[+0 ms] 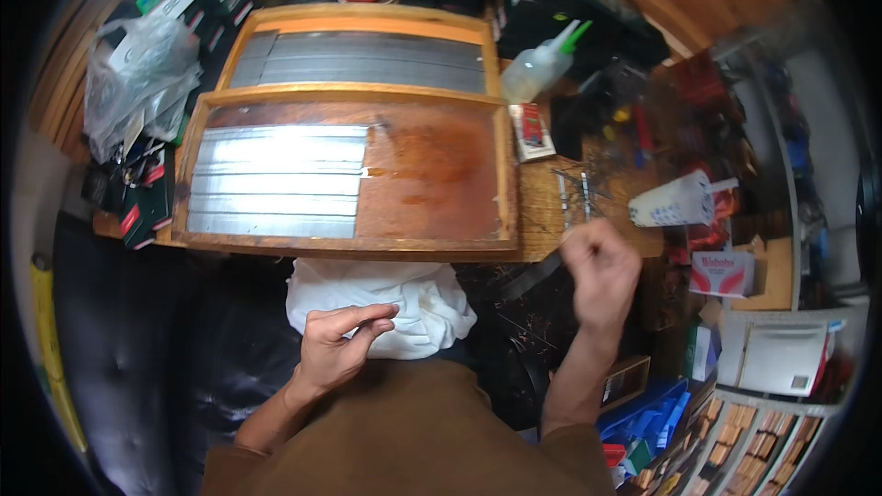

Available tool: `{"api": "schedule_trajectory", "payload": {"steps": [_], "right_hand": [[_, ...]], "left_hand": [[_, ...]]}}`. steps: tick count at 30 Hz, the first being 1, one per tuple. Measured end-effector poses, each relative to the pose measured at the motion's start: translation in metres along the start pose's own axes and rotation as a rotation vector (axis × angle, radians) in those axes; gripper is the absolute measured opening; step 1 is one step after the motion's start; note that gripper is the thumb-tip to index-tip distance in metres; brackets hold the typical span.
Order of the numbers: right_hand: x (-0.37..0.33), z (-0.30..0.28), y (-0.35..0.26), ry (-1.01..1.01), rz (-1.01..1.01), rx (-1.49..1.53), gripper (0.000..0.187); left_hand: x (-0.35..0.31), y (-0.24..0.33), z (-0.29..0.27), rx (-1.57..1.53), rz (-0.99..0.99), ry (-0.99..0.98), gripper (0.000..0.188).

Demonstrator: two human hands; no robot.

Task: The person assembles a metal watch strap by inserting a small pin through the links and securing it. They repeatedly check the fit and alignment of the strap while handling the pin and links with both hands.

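Observation:
My left hand is over my lap in front of a white cloth, thumb and fingertips pinched together. Whatever sits between those fingertips is too small to make out. Past the table's front edge on the right, my right hand is curled closed and slightly smeared by motion. A dark, narrow strip shows beside its fingers; whether they grip it is unclear. Ahead of both hands lies a wooden-framed tray, with shiny grey strips side by side across its left part and bare reddish-brown wood on its right.
A second framed tray with grey strips sits behind. To the right are a squeeze bottle with a green tip, a small red-and-white box, thin metal tools and a pale cup. A plastic bag stands at left.

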State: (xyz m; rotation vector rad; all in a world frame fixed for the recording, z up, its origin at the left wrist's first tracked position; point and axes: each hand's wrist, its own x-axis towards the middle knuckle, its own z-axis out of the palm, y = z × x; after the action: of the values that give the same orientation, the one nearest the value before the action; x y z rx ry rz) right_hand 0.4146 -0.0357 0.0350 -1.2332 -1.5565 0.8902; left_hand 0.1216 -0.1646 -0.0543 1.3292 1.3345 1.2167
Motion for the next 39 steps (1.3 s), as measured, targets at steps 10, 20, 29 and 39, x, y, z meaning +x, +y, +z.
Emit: {"api": "schedule_trajectory", "payload": {"steps": [10, 20, 29, 39], "right_hand": [[-0.005, -0.032, 0.004, -0.098, 0.136, 0.067, 0.005], [-0.079, 0.083, 0.014, -0.483, 0.139, 0.220, 0.010], [-0.101, 0.085, 0.031, -0.403, 0.203, 0.112, 0.044], [-0.128, 0.071, 0.057, -0.745, -0.005, 0.239, 0.021]], "left_hand": [[-0.002, 0.007, 0.012, -0.213, -0.238, -0.173, 0.015], [0.004, 0.008, 0.023, -0.265, -0.364, -0.394, 0.020], [0.005, -0.020, 0.015, -0.465, -0.609, -0.181, 0.017], [0.017, -0.023, 0.015, -0.773, -0.758, -0.117, 0.020]]}}
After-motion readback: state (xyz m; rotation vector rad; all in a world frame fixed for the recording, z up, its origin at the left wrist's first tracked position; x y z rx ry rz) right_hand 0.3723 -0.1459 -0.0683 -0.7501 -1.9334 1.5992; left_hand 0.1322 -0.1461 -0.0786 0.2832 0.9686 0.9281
